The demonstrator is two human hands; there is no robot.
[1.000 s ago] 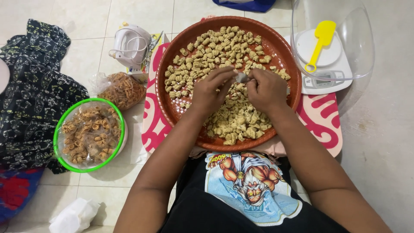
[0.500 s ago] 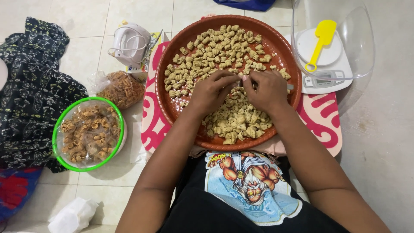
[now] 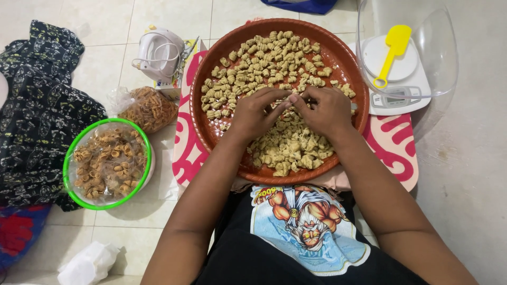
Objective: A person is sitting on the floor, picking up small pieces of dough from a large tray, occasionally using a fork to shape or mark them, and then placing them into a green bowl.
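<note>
Tiled floor (image 3: 105,68), pale and glossy, beneath everything. Dark patterned cloth (image 3: 37,116) heaped at far left. Round red-brown tray (image 3: 211,132) at centre, set on a pink-and-white board (image 3: 393,148) and reaching over the lap. Clear plastic cover (image 3: 443,53) at upper right, standing over a white kitchen scale (image 3: 401,84) with a yellow spatula (image 3: 391,53) lying on its plate.

Packages: green-rimmed round container (image 3: 108,163) at left, lined with clear plastic film and filled with golden-brown fried curls. Just above it, a clear plastic bag (image 3: 148,108) of darker brown curls, knotted, lying on its side. White hand mixer (image 3: 158,53) behind the bag, resting on a flat printed box (image 3: 177,87) of which only an edge shows. Crumpled white packet (image 3: 87,264) at lower left, contents not discernible.

Dough pieces (image 3: 264,63): small, pale tan, ridged and curled like shells. One spread across the far half of the tray, a second heap near the front rim, thin bare strip along the left side.

Left hand (image 3: 253,113) and right hand (image 3: 327,111) over the tray's middle, knuckles up, fingertips meeting. Both partly curled, pinching together at one small piece of dough; piece itself mostly hidden by the fingers.
</note>
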